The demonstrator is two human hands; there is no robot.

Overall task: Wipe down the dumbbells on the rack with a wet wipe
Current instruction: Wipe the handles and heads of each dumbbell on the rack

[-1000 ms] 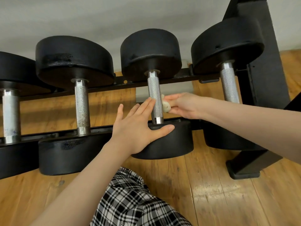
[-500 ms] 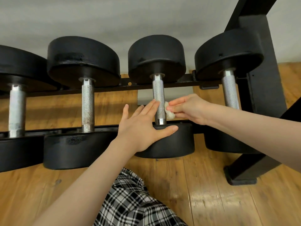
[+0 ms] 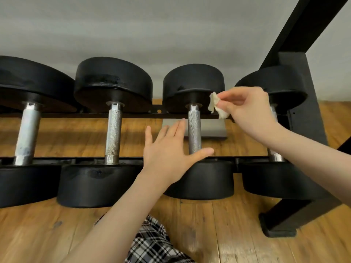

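Observation:
Several black dumbbells with steel handles lie across a low black rack [image 3: 133,115]. My left hand [image 3: 169,150] is flat and open on the near head of the third dumbbell [image 3: 194,130], thumb across the base of its handle. My right hand [image 3: 247,109] pinches a crumpled white wet wipe [image 3: 215,105] beside the far head of that dumbbell, at the top of the handle. The wipe is off the handle itself. To the left lies a second dumbbell [image 3: 113,130] with a speckled handle.
The rack's black upright and foot [image 3: 281,223] stand at the right on a wooden floor [image 3: 228,234]. A fourth dumbbell [image 3: 275,154] lies behind my right forearm. Another dumbbell [image 3: 27,133] is at far left. Checked trousers [image 3: 152,242] show at the bottom.
My right hand lifted the wipe from the lower part of the third dumbbell's handle up to its far head. My left hand stayed on the near head. The view moved closer.

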